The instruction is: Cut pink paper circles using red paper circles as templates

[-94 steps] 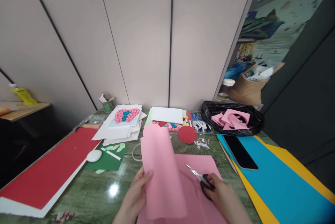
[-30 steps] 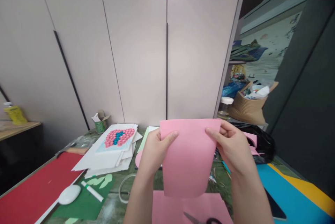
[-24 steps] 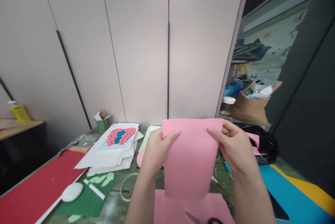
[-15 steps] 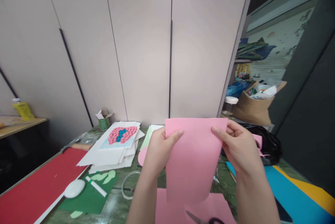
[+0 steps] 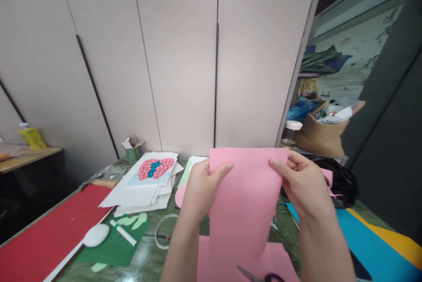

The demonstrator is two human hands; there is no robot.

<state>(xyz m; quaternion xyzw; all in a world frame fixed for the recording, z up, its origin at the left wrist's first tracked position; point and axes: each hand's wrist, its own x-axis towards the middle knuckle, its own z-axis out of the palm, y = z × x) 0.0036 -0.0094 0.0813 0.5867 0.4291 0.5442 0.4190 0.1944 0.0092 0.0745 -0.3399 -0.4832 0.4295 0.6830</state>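
Observation:
A sheet of pink paper (image 5: pixel 245 203) hangs upright between my hands, its top edge level. My left hand (image 5: pixel 206 183) pinches its upper left side, thumb in front. At the upper right corner my right hand (image 5: pixel 298 181) grips it the same way, fingers behind. Below lies another pink sheet (image 5: pixel 280 258) on the table, with scissors (image 5: pixel 253 275) resting at the bottom edge of the view, partly cut off. The lower end of the held paper reaches down over the sheet on the table.
Left are a stack of white papers (image 5: pixel 128 196), green paper (image 5: pixel 108 251), a glue stick (image 5: pixel 122 233), a white oval object (image 5: pixel 96 235), a tape roll (image 5: pixel 161 231) and a red sheet (image 5: pixel 49 238). Blue paper (image 5: pixel 372 238) and a black bag (image 5: pixel 343 185) lie right. Cabinet doors (image 5: pixel 178 53) stand behind.
The view has shifted slightly, moving the scene a little to the right. Both hands keep the same hold on the pink paper, whose lower end now looks a bit lower.

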